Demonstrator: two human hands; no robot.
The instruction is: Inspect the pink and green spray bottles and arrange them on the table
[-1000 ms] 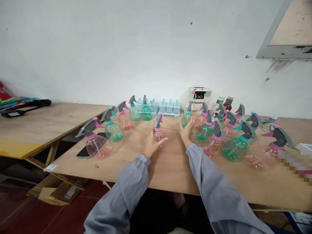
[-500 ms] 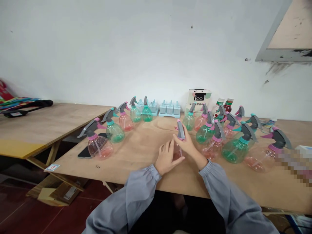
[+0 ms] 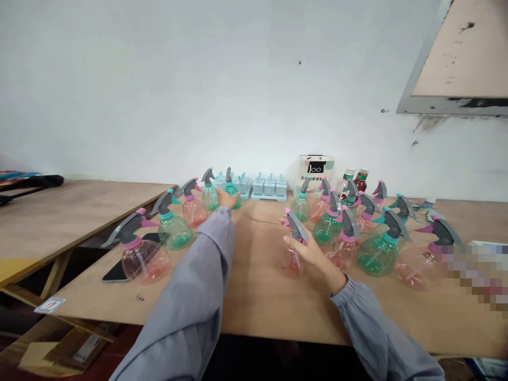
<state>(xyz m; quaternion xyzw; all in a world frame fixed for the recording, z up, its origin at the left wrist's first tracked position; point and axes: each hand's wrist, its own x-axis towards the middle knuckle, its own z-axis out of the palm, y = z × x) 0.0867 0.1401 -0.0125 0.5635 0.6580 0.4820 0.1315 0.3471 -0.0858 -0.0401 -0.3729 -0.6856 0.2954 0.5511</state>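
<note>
In the head view my right hand (image 3: 311, 250) is wrapped round the neck of a pink spray bottle (image 3: 290, 262) with a grey trigger head, which stands on the table near the middle. My left hand (image 3: 229, 199) is stretched far forward, its thumb and fingers apart, in front of a green spray bottle (image 3: 233, 188) at the back. Whether it touches that bottle I cannot tell. Just left of this hand stands a pale green spray bottle (image 3: 210, 197), and nearer to me a pink one (image 3: 194, 212).
More pink and green spray bottles (image 3: 377, 255) crowd the right side. At the back are light blue popsicle moulds (image 3: 269, 188), a printed box (image 3: 315, 172) and red-labelled bottles (image 3: 360, 181). A phone (image 3: 115, 271) lies left, partly behind a pink bottle. A second table (image 3: 79, 211) stands further left.
My left hand has left the pink bottle in the middle and reached forward and left to the back row. The right hand keeps hold of its bottle. The view has shifted slightly.
</note>
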